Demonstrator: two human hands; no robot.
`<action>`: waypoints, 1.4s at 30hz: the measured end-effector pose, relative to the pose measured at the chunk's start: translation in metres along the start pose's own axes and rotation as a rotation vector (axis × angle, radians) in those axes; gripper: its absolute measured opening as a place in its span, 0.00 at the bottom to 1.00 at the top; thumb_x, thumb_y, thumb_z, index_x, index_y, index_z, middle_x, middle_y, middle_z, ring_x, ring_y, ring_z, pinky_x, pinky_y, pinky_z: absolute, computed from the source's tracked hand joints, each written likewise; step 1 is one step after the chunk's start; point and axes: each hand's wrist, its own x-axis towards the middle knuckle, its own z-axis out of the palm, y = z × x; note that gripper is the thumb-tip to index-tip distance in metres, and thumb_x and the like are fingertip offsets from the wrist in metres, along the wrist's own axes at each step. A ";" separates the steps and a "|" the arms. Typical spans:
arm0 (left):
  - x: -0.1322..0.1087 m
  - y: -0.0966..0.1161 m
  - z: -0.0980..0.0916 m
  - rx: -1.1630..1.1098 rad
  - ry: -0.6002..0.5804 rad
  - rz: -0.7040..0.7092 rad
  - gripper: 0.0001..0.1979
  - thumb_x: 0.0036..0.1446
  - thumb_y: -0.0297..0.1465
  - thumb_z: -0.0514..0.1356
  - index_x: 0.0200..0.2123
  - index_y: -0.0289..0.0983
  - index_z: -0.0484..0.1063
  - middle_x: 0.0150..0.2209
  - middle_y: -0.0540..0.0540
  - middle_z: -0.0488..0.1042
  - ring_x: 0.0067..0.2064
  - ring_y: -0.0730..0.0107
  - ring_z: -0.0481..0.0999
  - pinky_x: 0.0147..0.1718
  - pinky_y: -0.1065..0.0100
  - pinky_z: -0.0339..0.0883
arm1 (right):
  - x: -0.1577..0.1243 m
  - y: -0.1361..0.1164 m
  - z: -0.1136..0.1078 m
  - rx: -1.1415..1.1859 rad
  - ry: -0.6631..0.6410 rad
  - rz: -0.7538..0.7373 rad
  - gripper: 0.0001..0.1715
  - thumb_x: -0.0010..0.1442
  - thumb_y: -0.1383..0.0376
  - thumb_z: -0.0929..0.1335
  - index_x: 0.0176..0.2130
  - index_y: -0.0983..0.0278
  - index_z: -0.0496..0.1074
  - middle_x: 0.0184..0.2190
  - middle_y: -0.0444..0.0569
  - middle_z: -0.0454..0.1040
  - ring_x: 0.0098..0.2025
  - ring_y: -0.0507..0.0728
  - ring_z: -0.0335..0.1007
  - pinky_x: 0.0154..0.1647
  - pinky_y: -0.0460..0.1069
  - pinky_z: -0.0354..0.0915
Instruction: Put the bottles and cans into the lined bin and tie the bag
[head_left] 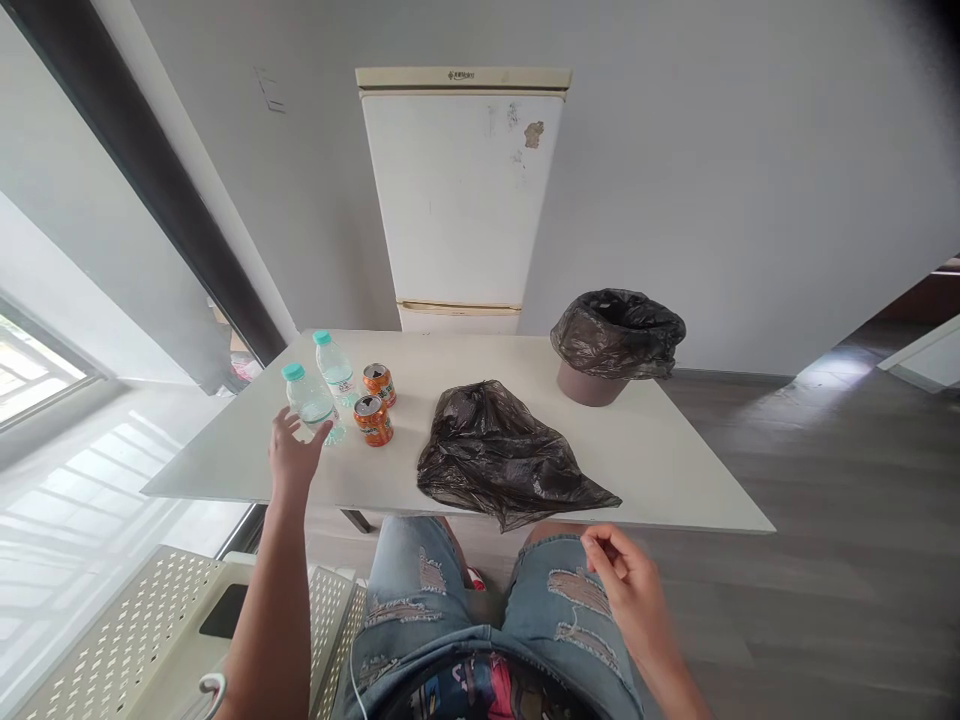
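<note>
My left hand [295, 452] reaches over the table's left side, thumb and fingers apart around the near side of a clear plastic bottle [309, 398] with a teal cap. Whether the fingers touch it I cannot tell. A second such bottle [334, 366] stands just behind. To their right are two orange drink cans, a nearer can [373, 424] and a farther can [379, 382], both upright. A black plastic bag [502, 455] lies crumpled at the table's middle, overhanging the front edge. Over my lap hovers my right hand [624, 575], fingers curled in, with nothing visible in it.
The white table [675, 470] spans in front of my legs. At its back right stands a brown bin [589, 388] lined with a black bag [622, 335]. Behind the table is a white refrigerator [461, 200]. A perforated plastic surface [142, 630] is at my lower left.
</note>
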 end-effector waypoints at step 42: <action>-0.132 0.080 0.101 -0.126 -0.445 0.627 0.25 0.67 0.21 0.47 0.61 0.41 0.72 0.63 0.41 0.73 0.66 0.59 0.70 0.67 0.51 0.65 | 0.228 0.021 0.071 -0.174 0.183 -0.094 0.16 0.60 0.54 0.66 0.35 0.62 0.78 0.36 0.57 0.82 0.37 0.63 0.77 0.45 0.55 0.70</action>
